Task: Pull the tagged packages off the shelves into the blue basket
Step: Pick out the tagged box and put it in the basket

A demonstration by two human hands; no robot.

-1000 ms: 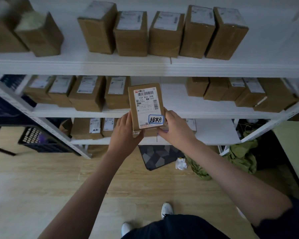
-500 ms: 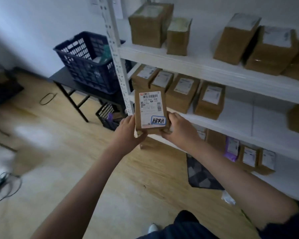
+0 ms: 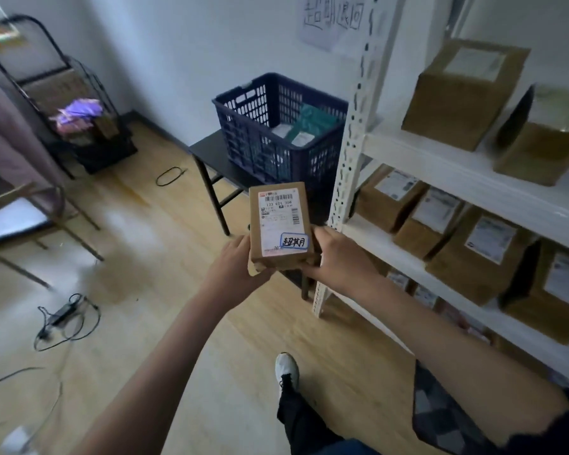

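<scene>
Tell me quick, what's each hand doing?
Left hand: holding the tagged package at its lower left.
Right hand: holding the same package's lower right.

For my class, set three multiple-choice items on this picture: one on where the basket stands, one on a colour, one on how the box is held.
1. Where does the basket stand?
A. on a dark table left of the shelves
B. on the floor
C. on the top shelf

2. What colour rims the handwritten tag on the box?
A. red
B. blue
C. green

3. How is the box held?
A. by both hands
B. by one hand
C. by neither

Key: 1 A, the table carries it; 2 B, the rim is blue; 3 A, left hand and right hand grip its lower end.
</scene>
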